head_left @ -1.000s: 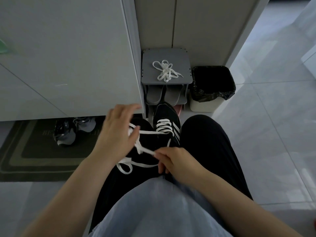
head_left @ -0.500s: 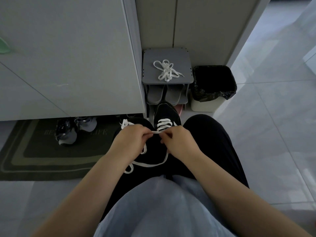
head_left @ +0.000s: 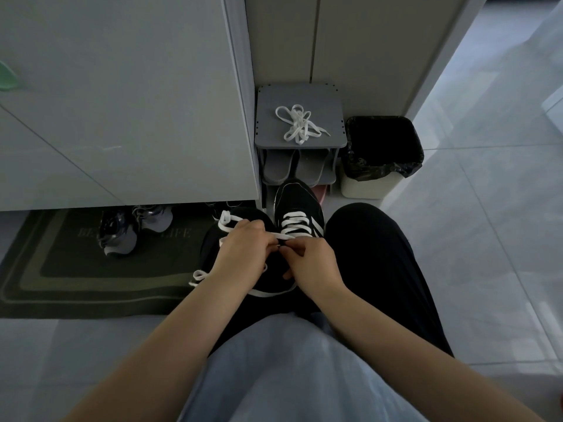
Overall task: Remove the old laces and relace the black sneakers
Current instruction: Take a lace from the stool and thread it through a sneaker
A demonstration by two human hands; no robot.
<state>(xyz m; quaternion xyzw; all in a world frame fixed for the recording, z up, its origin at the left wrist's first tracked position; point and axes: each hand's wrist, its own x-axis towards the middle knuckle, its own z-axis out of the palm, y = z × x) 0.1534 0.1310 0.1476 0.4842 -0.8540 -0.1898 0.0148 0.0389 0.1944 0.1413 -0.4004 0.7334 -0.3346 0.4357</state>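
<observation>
A black sneaker [head_left: 297,205] with white stripes lies on my lap, toe pointing away, its lower eyelets crossed by a white lace [head_left: 289,216]. My left hand [head_left: 240,251] grips a run of that lace, which loops out past its knuckles and trails below the wrist. My right hand [head_left: 310,258] pinches the lace end close to the shoe's upper eyelets, fingertips nearly touching the left hand. A second bundle of white laces [head_left: 297,124] lies on top of a small grey shoe rack [head_left: 329,99].
Grey slippers [head_left: 292,167] sit on the rack's lower shelf. A bin with a black liner [head_left: 380,153] stands to its right. A dark doormat [head_left: 76,269] with grey trainers [head_left: 134,229] lies at left under a white cabinet [head_left: 122,102].
My hands came together over the sneaker: the left dropped from a raised, open reach and closed on the lace, the right moved forward to the eyelets. Little changed in the last half second.
</observation>
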